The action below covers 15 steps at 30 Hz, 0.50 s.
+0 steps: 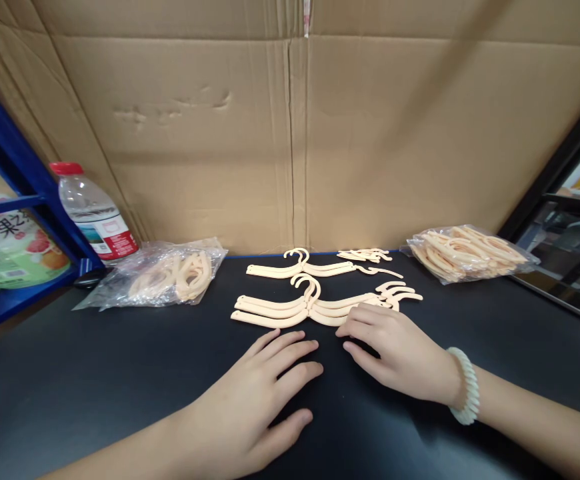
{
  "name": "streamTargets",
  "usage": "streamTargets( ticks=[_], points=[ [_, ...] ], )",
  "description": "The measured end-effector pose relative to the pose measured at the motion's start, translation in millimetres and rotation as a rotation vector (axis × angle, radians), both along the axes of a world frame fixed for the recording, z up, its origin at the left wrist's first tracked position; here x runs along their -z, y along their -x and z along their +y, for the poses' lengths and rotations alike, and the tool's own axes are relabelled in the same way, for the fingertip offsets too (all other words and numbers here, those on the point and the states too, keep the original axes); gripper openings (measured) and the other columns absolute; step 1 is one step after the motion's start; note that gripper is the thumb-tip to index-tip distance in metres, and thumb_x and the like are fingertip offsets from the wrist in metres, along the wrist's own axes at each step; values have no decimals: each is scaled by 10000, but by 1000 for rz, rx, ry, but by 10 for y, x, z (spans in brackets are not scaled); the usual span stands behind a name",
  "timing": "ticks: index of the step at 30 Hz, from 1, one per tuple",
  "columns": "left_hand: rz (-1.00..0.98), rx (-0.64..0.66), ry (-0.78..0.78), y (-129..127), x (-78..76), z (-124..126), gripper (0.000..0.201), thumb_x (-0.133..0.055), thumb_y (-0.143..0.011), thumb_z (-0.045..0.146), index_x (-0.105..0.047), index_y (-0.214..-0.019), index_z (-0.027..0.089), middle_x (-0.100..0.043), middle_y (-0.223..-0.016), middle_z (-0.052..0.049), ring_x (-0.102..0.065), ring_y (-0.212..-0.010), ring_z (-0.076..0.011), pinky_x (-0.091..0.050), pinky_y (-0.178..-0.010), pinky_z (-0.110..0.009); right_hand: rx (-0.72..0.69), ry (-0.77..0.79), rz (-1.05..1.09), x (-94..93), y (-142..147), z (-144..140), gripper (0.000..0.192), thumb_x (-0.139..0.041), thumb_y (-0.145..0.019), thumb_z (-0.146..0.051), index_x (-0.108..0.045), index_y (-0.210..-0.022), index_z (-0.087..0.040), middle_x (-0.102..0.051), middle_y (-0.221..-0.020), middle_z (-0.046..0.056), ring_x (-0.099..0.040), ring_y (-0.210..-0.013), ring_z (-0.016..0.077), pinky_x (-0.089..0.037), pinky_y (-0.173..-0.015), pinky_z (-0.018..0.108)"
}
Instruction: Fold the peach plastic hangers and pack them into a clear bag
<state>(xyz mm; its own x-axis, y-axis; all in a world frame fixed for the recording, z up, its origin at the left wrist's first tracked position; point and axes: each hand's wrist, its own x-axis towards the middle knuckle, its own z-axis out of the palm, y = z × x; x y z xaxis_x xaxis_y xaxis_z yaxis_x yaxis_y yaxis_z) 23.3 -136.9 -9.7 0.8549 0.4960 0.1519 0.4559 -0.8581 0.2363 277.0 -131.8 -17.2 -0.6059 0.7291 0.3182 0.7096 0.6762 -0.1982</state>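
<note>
- Even, fairly bright indoor light from above.
- Soft shadows under both hands on the dark table [120,373].
- Glare on the bags [470,253].
- Wide-angle bending at the edges; sharp focus.

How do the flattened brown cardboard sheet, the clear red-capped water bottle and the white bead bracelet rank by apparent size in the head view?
1. Flattened brown cardboard sheet
2. Clear red-capped water bottle
3. White bead bracelet, though it lies nearer the camera.
</note>
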Motion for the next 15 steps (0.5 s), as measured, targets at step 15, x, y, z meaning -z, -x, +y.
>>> streamTargets(
  ticks=[15],
  points=[
    [-20, 11, -20, 9, 4, 2, 442, -553, -872, 245, -511, -1311, 240, -507, -1404, -84, -420, -1321, -307, -385, -1080, -485, 9, 15, 10, -1, -1, 9, 181, -482, -904, -152, -647, -976, -173, -624, -885, 62, -571, -850, 212, -466, -753, 346]
  ],
)
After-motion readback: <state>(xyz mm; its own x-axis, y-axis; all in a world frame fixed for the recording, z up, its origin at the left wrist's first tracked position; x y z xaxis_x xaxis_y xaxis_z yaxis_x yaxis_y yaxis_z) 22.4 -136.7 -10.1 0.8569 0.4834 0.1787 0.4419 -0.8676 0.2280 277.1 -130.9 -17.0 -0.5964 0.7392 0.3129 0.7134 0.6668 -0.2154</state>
